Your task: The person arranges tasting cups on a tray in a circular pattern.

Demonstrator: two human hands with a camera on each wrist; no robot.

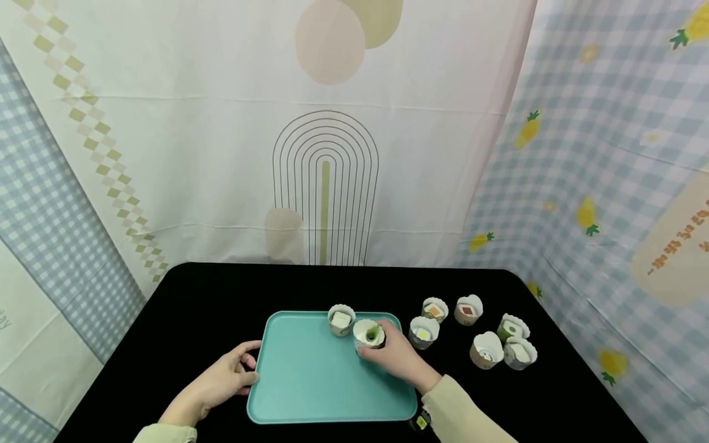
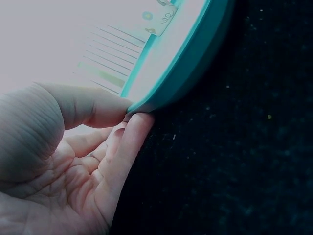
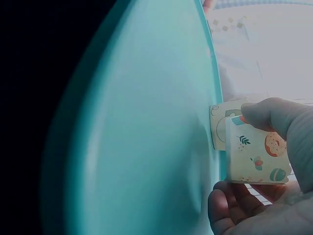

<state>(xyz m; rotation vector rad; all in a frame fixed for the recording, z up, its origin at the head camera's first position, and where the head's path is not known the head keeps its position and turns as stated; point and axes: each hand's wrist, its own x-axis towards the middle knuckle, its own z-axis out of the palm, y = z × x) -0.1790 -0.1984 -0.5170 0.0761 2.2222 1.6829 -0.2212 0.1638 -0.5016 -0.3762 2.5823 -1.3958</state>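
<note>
A turquoise tray (image 1: 310,387) lies on the black table. At its left edge my left hand (image 1: 224,375) pinches the rim; the thumb (image 2: 98,108) and fingertips meet there in the left wrist view. My right hand (image 1: 401,357), over the tray's far right part, grips a paper baking cup (image 1: 361,337) with white and green contents. In the right wrist view this patterned cup (image 3: 254,152) sits between thumb and fingers. Whether its base touches the tray, I cannot tell. Just left of it, a second paper cup (image 1: 341,321) with a white filling stands on the tray's far side.
Right of the tray stand several more paper cups, among them one with a yellow-green centre (image 1: 423,333), one with a red square (image 1: 468,311) and a brown-sided one (image 1: 486,352). A small black object (image 1: 421,422) shows beside the right sleeve. Patterned curtains (image 1: 221,154) hang behind.
</note>
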